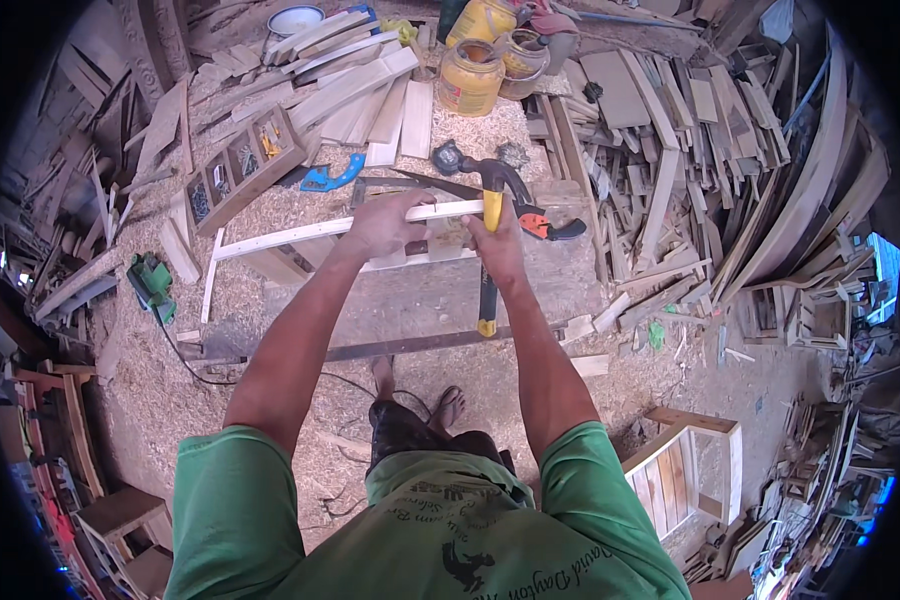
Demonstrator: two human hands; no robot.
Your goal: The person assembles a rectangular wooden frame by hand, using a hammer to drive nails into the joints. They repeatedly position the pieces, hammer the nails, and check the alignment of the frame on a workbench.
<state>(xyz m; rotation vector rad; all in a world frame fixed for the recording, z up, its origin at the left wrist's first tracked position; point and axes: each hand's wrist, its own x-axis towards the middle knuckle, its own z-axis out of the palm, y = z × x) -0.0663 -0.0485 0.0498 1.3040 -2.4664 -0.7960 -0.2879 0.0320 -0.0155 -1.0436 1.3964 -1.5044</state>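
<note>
A narrow pale wooden strip (290, 238) slants over the workbench, its right end close to the hammer. My left hand (385, 228) is closed around it near that end. My right hand (497, 245) grips a claw hammer (488, 300) by its yellow and black handle. The dark hammer head points away from me, and the handle's butt hangs toward the bench's near edge. My right thumb and fingers are close to the strip's end; whether they touch it I cannot tell. Just beyond my hands lies a handsaw (535, 222) with an orange and black handle.
A divided wooden box (245, 168) of nails and a blue-handled saw (332, 175) lie on the bench (410, 310). Yellow jars (470, 78) and boards (350, 95) stand behind. A green power tool (151, 287) sits left. A wooden frame (685, 470) rests on the floor.
</note>
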